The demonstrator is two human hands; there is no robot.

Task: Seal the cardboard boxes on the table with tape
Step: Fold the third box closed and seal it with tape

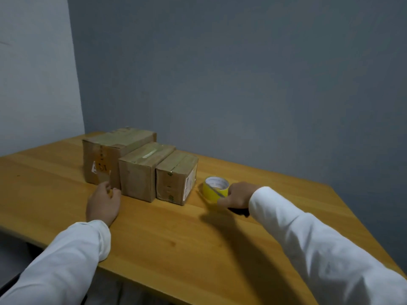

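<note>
Grey walls meet in a corner behind a wooden table (154, 227), whose honey-coloured top fills the lower half of the view.

Three cardboard boxes stand in a row near the far left corner, sides touching. The large box (103, 159) is on the left, the tallest, with a white label and a tape strip on its near face. The middle box (137, 175) is lower and has tape along its top. The small box (174, 177) on the right also has tape over its top seam and a printed label on its right side.

At the left, the left hand (103, 203), in a white sleeve (66, 260), is raised in front of the large box's near lower corner. Its fingers are loosely curled, and the fingertips seem to pinch a loose piece of translucent tape (105, 176) that stands up against the box face; blur makes the grip uncertain.

Just right of the small box, apart from it, a yellow tape roll (214, 189) lies flat on the table. The right hand (239, 195) grips its near right rim, thumb and fingers curled round the edge. A dark object (239, 211) shows under that hand; what it is cannot be told.
</note>
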